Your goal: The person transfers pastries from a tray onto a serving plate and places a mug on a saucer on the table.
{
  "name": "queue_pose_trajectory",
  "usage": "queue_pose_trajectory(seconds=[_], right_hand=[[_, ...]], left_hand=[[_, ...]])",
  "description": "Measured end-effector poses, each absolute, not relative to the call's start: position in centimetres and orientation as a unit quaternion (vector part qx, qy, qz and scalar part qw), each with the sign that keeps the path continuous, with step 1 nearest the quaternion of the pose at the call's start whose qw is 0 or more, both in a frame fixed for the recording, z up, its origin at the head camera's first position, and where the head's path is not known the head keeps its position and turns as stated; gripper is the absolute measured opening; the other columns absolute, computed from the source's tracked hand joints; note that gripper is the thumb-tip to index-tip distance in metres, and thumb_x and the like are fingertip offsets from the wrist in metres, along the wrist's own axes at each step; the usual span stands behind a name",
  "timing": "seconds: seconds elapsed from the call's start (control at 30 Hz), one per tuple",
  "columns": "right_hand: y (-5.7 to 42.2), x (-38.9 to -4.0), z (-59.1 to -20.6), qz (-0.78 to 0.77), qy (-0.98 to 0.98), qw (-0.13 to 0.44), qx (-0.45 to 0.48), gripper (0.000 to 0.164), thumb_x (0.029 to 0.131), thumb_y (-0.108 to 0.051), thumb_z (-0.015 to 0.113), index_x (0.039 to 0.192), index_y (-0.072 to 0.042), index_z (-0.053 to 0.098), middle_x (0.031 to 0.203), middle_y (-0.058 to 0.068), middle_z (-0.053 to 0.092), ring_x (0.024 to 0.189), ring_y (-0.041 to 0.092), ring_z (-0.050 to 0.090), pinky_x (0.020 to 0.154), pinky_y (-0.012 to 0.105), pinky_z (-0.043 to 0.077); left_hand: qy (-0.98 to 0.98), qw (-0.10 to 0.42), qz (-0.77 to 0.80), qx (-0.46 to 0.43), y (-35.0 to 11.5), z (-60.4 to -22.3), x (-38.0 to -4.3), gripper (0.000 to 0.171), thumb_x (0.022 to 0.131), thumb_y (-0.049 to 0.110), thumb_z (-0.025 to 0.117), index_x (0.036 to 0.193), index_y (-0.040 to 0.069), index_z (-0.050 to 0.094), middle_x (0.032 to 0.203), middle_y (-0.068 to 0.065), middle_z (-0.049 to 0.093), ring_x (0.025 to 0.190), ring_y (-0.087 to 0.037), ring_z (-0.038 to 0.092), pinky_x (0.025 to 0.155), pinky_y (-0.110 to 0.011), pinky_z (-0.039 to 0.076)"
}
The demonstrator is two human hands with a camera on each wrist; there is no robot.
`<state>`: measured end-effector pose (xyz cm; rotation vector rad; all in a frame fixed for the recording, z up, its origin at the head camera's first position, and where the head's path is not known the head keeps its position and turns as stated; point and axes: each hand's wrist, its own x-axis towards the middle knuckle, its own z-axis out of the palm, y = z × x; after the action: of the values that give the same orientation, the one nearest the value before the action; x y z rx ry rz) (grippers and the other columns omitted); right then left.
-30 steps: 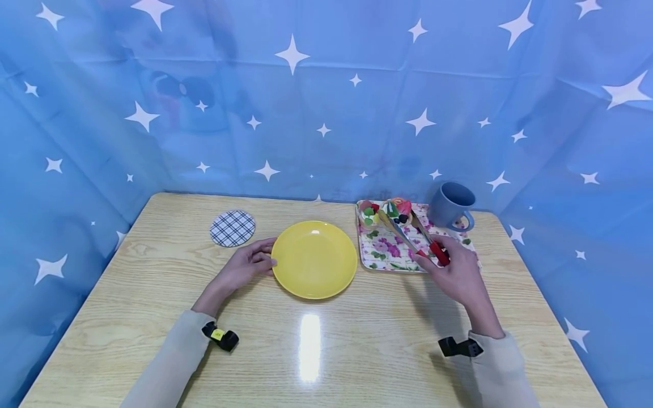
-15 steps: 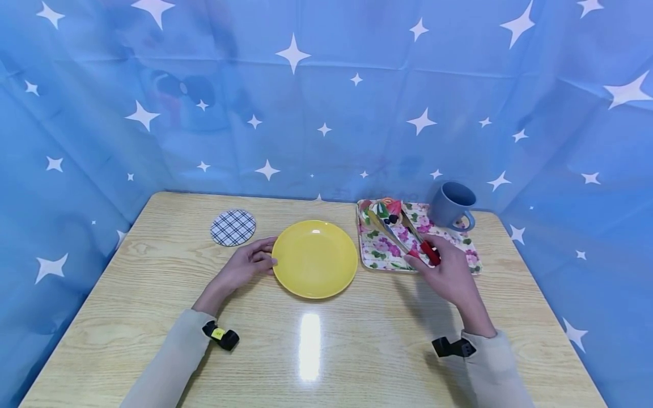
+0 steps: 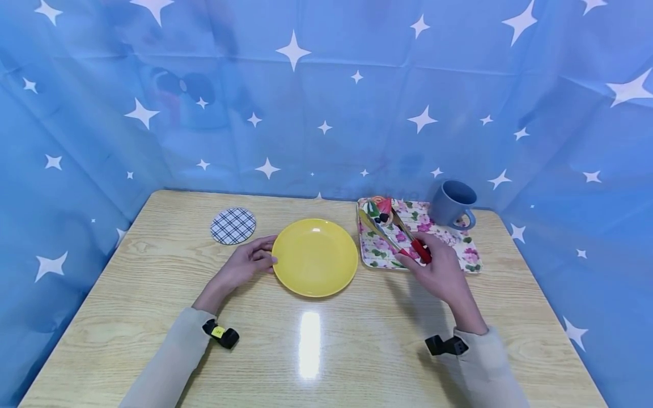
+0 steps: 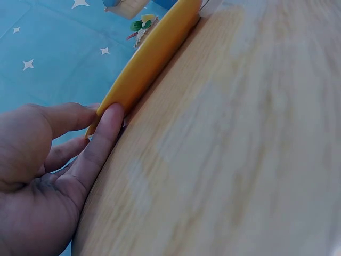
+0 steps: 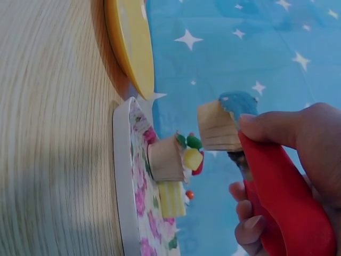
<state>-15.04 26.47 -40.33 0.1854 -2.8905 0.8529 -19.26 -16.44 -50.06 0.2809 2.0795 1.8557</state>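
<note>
My right hand (image 3: 436,269) grips red-handled tongs (image 3: 421,251). Between their tips, a toy cupcake topped with fruit (image 3: 384,207) hangs above the flowered tray (image 3: 377,258); the right wrist view shows its pale cup and blue topping (image 5: 237,104). A second fruit-topped cupcake (image 5: 166,159) stands on that tray, beside a yellow striped piece (image 5: 171,199); the raised cupcake mostly hides them in the head view. At the left, my left hand (image 3: 245,263) pinches the rim of a round yellow plate (image 3: 314,258) between thumb and fingers. The plate lies flat on the table.
A blue mug (image 3: 452,205) stands at the tray's back right corner. Left of the plate, a round checked coaster (image 3: 233,226) lies on the wooden table (image 3: 255,362). A blue curtain with white stars (image 3: 316,102) hangs behind the table.
My right hand has moved left with the tongs, carrying the cupcake across the tray toward its left edge. My left hand and the plate have stayed in place.
</note>
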Motion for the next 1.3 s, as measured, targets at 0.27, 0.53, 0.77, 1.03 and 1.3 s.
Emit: queue_pose_trajectory(seconds=[0.27, 0.53, 0.77, 1.03, 1.3], right_hand=[[25.4, -15.7, -40.3, 0.275, -0.957, 0.063, 0.074, 0.061, 0.092, -0.038, 0.077, 0.14, -0.005, 0.059, 0.122, 0.019, 0.065, 0.098, 0.031, 0.058, 0.074, 0.035, 0.05], [24.2, -16.1, -40.4, 0.289, -0.951, 0.061, 0.091, 0.06, 0.091, -0.035, 0.079, 0.139, -0.004, 0.06, 0.117, 0.018, 0.066, 0.093, 0.029, 0.057, 0.07, 0.032, 0.048], [23.5, -16.3, -40.7, 0.295, -0.948, 0.063, 0.104, 0.06, 0.092, -0.036, 0.078, 0.139, -0.004, 0.06, 0.118, 0.018, 0.068, 0.092, 0.028, 0.059, 0.071, 0.033, 0.05], [22.7, -16.5, -40.8, 0.303, -0.944, 0.06, 0.114, 0.059, 0.09, -0.034, 0.08, 0.138, -0.005, 0.061, 0.114, 0.018, 0.068, 0.087, 0.027, 0.056, 0.067, 0.032, 0.047], [21.7, -16.9, -41.2, 0.296, -0.945, 0.057, 0.128, 0.055, 0.089, -0.035, 0.08, 0.133, -0.006, 0.064, 0.105, 0.018, 0.068, 0.081, 0.025, 0.053, 0.064, 0.031, 0.044]], left_hand=[[0.732, 0.167, 0.653, 0.101, -16.5, -49.9, -19.4, 0.062, 0.099, 0.007, 0.066, 0.156, 0.013, 0.043, 0.14, -0.019, 0.054, 0.101, -0.011, 0.066, 0.085, -0.032, 0.065], [0.738, 0.169, 0.646, 0.099, -16.4, -49.9, -19.3, 0.061, 0.1, 0.009, 0.066, 0.156, 0.015, 0.043, 0.14, -0.018, 0.054, 0.102, -0.011, 0.066, 0.085, -0.031, 0.064], [0.737, 0.171, 0.647, 0.097, -16.3, -49.9, -19.4, 0.062, 0.1, 0.009, 0.067, 0.156, 0.016, 0.043, 0.14, -0.017, 0.055, 0.102, -0.012, 0.066, 0.086, -0.032, 0.064], [0.739, 0.17, 0.645, 0.095, -16.3, -49.8, -19.4, 0.061, 0.1, 0.009, 0.066, 0.156, 0.015, 0.043, 0.14, -0.017, 0.055, 0.102, -0.012, 0.067, 0.085, -0.031, 0.064], [0.747, 0.167, 0.636, 0.094, -16.4, -49.9, -19.3, 0.061, 0.1, 0.011, 0.066, 0.157, 0.015, 0.043, 0.14, -0.017, 0.055, 0.101, -0.011, 0.066, 0.084, -0.028, 0.064]])
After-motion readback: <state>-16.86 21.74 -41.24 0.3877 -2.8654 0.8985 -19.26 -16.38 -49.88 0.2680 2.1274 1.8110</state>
